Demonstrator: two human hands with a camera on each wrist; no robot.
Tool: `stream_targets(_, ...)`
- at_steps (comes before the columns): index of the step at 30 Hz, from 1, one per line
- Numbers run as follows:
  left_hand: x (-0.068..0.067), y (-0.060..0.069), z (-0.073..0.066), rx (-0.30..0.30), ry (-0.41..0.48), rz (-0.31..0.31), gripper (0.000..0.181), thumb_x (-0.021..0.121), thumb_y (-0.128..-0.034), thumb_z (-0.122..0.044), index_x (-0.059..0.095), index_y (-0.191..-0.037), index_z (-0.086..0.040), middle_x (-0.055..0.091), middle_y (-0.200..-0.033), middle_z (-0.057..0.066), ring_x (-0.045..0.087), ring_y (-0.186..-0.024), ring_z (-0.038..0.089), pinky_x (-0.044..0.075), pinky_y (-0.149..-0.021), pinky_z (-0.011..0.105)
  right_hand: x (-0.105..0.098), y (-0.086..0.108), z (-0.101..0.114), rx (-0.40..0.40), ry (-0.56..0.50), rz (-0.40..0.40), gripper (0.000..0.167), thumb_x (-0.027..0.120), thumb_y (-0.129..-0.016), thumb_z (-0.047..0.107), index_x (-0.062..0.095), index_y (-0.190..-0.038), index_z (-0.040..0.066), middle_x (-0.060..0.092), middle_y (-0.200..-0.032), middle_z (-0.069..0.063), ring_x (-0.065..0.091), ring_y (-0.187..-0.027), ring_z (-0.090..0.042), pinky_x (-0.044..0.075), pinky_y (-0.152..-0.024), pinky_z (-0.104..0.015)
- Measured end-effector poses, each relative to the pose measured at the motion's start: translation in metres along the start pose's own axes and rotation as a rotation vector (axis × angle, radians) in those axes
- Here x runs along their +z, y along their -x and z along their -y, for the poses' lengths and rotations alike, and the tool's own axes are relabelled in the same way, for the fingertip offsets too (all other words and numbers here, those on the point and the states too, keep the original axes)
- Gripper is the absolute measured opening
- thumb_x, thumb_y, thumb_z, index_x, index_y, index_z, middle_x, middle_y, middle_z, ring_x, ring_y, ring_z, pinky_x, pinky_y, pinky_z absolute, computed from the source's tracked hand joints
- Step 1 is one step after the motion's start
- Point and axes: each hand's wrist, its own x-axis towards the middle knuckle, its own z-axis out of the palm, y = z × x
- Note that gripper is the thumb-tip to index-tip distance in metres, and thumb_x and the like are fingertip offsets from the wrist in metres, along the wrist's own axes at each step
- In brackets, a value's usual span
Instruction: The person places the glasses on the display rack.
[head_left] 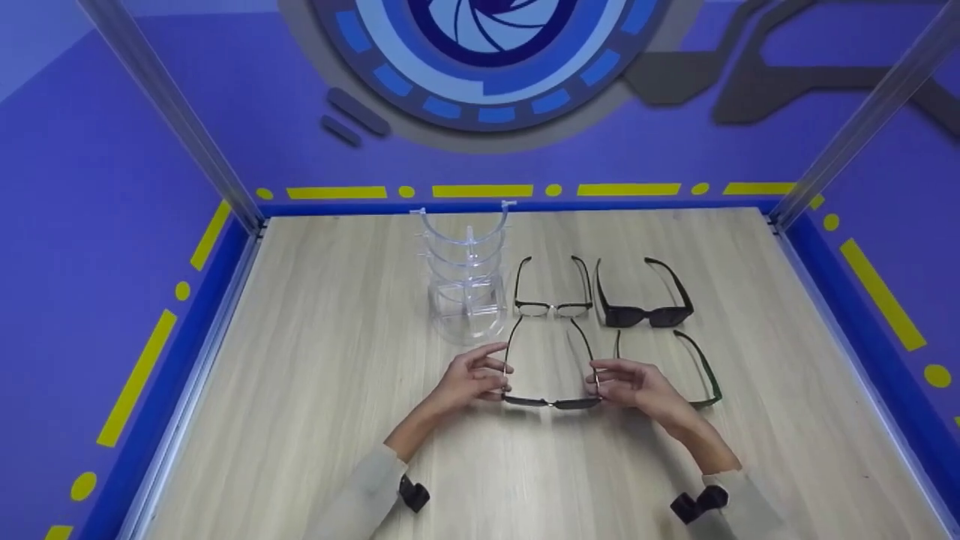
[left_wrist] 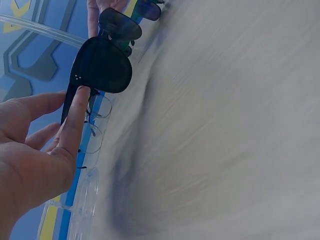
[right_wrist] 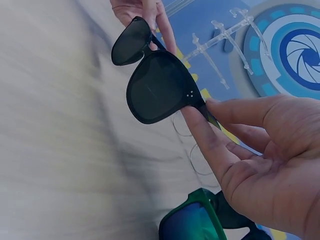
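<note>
Dark-lensed sunglasses are held up between both hands, lenses toward the person and temples pointing away. My left hand pinches the left temple near its hinge. On the other side my right hand pinches the right temple, also close to the hinge. The right wrist view shows the black frame and dark lens with small silver dots at the corner. In the left wrist view the near lens stands just beyond the fingertips. Green-framed sunglasses lie partly hidden behind the right hand.
A clear plastic tiered stand is at back left of the wooden table. Thin-rimmed eyeglasses and thick black sunglasses lie beyond the hands. Blue-purple panels wall the table at back and sides.
</note>
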Motion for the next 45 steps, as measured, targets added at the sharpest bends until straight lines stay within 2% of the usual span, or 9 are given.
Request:
stream_targets(3, -0.001, 0.004, -0.002, 0.001, 0.009, -0.011, 0.065, 0.066, -0.0923, 0.005, 0.041, -0.152, 0.002, 0.066, -0.123, 0.025, 0.073, -0.088, 0.012, 0.064, -0.077, 0.03, 0.001, -0.001, 0.001, 0.005, -0.029, 0.007, 0.056, 0.063, -0.099, 0.003, 0.04, -0.147, -0.015, 0.067, -0.13, -0.026, 0.073, -0.112, -0.017, 0.059, -0.095, -0.026)
stream_targets(6, -0.003, 0.007, -0.004, 0.001, 0.024, -0.014, 0.065, 0.067, -0.0925, 0.005, 0.041, -0.153, 0.002, 0.066, -0.123, 0.025, 0.074, -0.088, 0.012, 0.064, -0.077, 0.03, 0.002, -0.002, 0.002, 0.009, -0.056, -0.001, 0.057, 0.066, -0.098, 0.005, 0.042, -0.145, -0.015, 0.069, -0.129, -0.023, 0.073, -0.111, -0.016, 0.059, -0.096, -0.028)
stream_targets(11, -0.007, 0.017, -0.008, -0.008, 0.027, -0.024, 0.065, 0.068, -0.0926, 0.003, 0.043, -0.152, 0.001, 0.068, -0.121, 0.02, 0.074, -0.089, 0.013, 0.064, -0.078, 0.031, 0.006, -0.001, 0.006, 0.03, -0.073, -0.003, 0.051, 0.069, -0.096, 0.007, 0.051, -0.142, -0.009, 0.073, -0.126, -0.014, 0.073, -0.11, -0.016, 0.059, -0.097, -0.032)
stream_targets(17, -0.013, 0.024, -0.012, -0.012, 0.02, -0.011, 0.064, 0.067, -0.0941, 0.001, 0.042, -0.153, -0.002, 0.068, -0.121, 0.016, 0.074, -0.092, 0.012, 0.064, -0.079, 0.03, 0.012, 0.001, 0.01, 0.018, -0.094, 0.026, 0.048, 0.065, -0.097, 0.0, 0.052, -0.142, -0.007, 0.074, -0.123, -0.005, 0.071, -0.112, -0.014, 0.059, -0.098, -0.032)
stream_targets(26, -0.016, 0.032, -0.012, -0.017, 0.07, -0.045, 0.069, 0.068, -0.0927, 0.004, 0.039, -0.155, -0.003, 0.068, -0.118, 0.012, 0.074, -0.092, 0.014, 0.064, -0.079, 0.03, 0.022, -0.007, 0.013, 0.037, -0.086, -0.007, 0.055, 0.069, -0.096, 0.006, 0.049, -0.144, -0.01, 0.069, -0.131, -0.015, 0.07, -0.114, -0.016, 0.058, -0.101, -0.036)
stream_targets(31, -0.024, 0.05, -0.009, -0.041, 0.058, -0.084, 0.069, 0.068, -0.0932, 0.002, 0.038, -0.156, -0.003, 0.066, -0.117, 0.012, 0.074, -0.093, 0.014, 0.064, -0.078, 0.029, 0.035, -0.013, 0.013, 0.029, -0.084, 0.029, 0.058, 0.069, -0.094, 0.004, 0.046, -0.145, -0.012, 0.066, -0.135, -0.021, 0.07, -0.114, -0.016, 0.058, -0.099, -0.032)
stream_targets(36, -0.035, 0.064, -0.008, -0.052, 0.05, -0.113, 0.07, 0.068, -0.0939, 0.001, 0.036, -0.156, -0.001, 0.065, -0.12, 0.014, 0.073, -0.093, 0.014, 0.064, -0.078, 0.029, 0.049, -0.023, 0.012, 0.022, -0.103, 0.065, 0.057, 0.07, -0.092, 0.002, 0.048, -0.143, -0.011, 0.065, -0.135, -0.023, 0.071, -0.105, -0.011, 0.058, -0.097, -0.028)
stream_targets(39, -0.039, 0.067, -0.006, -0.047, 0.055, -0.124, 0.07, 0.068, -0.094, 0.0, 0.035, -0.156, 0.001, 0.065, -0.121, 0.015, 0.073, -0.093, 0.014, 0.064, -0.078, 0.028, 0.054, -0.028, 0.011, 0.028, -0.111, 0.065, 0.057, 0.07, -0.092, 0.001, 0.048, -0.143, -0.012, 0.066, -0.134, -0.022, 0.071, -0.105, -0.009, 0.058, -0.096, -0.026)
stream_targets(45, -0.045, 0.064, -0.005, -0.024, 0.057, -0.149, 0.068, 0.068, -0.0951, -0.002, 0.036, -0.155, 0.002, 0.067, -0.124, 0.017, 0.074, -0.093, 0.012, 0.064, -0.079, 0.028, 0.06, -0.039, 0.011, 0.019, -0.145, 0.029, 0.055, 0.068, -0.094, 0.0, 0.046, -0.143, -0.013, 0.066, -0.134, -0.02, 0.071, -0.109, -0.012, 0.057, -0.097, -0.024)
